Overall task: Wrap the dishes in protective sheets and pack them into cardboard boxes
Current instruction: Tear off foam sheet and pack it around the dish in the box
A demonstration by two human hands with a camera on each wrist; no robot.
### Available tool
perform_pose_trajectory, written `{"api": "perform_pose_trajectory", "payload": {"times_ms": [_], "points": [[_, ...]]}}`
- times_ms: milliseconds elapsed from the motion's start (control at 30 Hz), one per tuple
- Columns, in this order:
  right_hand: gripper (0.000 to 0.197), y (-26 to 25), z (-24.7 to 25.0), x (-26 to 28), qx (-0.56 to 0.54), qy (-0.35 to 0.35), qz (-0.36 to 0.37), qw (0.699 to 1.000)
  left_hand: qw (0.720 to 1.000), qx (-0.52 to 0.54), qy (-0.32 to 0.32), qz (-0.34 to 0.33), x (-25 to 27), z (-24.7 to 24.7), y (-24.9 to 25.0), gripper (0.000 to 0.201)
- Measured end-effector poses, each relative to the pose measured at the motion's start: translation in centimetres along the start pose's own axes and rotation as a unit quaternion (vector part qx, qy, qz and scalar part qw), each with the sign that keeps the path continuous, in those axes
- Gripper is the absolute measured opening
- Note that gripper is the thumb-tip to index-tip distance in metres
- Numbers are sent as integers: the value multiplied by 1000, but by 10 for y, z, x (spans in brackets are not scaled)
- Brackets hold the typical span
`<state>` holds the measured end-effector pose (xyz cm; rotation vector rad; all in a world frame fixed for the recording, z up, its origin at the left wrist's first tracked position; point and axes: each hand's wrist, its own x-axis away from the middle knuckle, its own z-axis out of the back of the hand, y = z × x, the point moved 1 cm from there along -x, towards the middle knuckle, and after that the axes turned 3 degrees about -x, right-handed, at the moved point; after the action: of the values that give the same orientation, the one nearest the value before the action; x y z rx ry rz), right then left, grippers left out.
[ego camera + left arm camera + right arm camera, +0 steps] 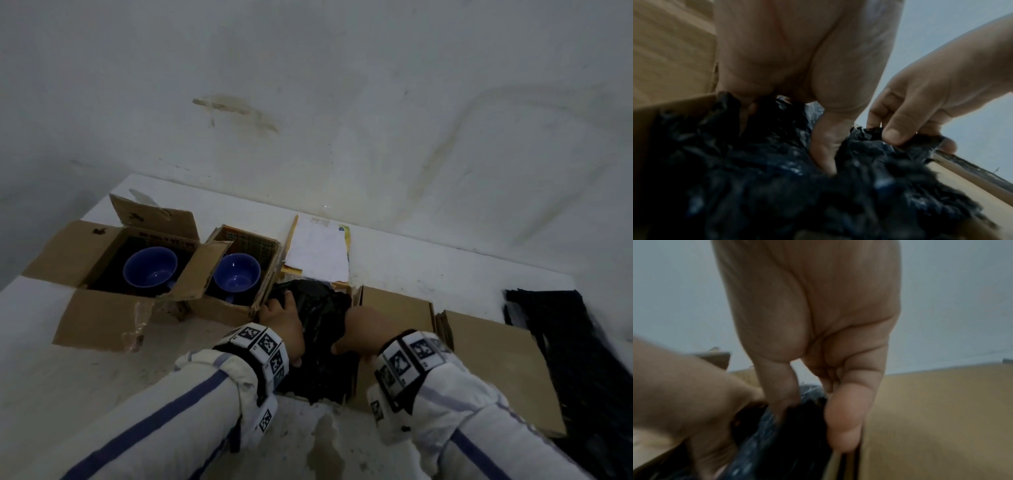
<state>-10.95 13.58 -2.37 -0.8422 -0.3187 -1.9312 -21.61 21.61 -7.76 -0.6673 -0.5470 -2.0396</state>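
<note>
A crumpled black protective sheet [318, 308] fills the middle cardboard box [397, 308]; whatever lies under it is hidden. My left hand [281, 305] is sunk into the sheet on its left side, fingers and thumb curled into the folds [777, 178]. My right hand [352, 329] pinches the sheet's right edge between thumb and fingers [789, 404], close to the box's right wall. Two blue cups [150, 267] [236, 274] each sit in an open box lined with black sheet at the left.
The left box [96, 318] and the second box [219, 310] stand with flaps spread on the white table. White paper [318, 253] leans behind the middle box. Flat cardboard [496, 370] and a stack of black sheets [565, 342] lie to the right. A wall rises behind.
</note>
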Motion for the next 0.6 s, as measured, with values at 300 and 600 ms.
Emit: {"api": "perform_pose_trajectory", "payload": {"times_ms": [300, 600], "points": [[28, -14, -39, -8, 17, 65, -12, 998, 999, 25, -3, -30, 3, -8, -6, 124], [39, -3, -36, 0, 213, 83, 43, 973, 984, 64, 73, -149, 9, -20, -24, 96]]}}
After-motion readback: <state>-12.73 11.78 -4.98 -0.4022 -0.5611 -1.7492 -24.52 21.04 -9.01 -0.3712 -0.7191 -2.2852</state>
